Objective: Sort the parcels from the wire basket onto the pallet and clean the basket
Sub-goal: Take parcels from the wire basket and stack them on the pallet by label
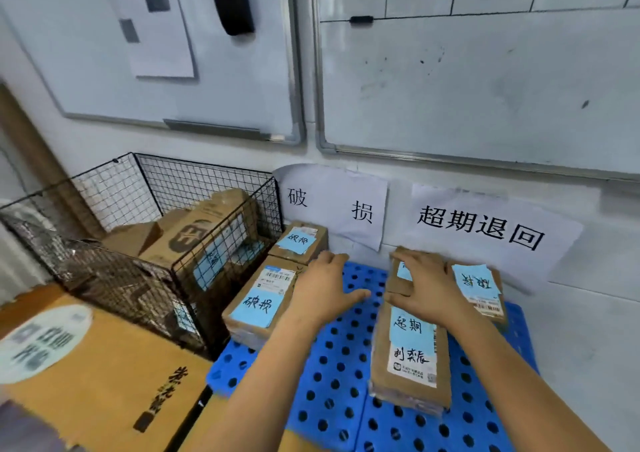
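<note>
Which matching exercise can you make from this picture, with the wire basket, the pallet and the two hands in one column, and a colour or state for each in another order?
Column A
1. wire basket
2. pallet
3. left hand
4. right hand

Column B
a. blue, with round holes
b. grips a small parcel
c. black mesh, with parcels inside
d. open, holds nothing

Pairs: 1-c; 2-a; 3-d; 4-b
</note>
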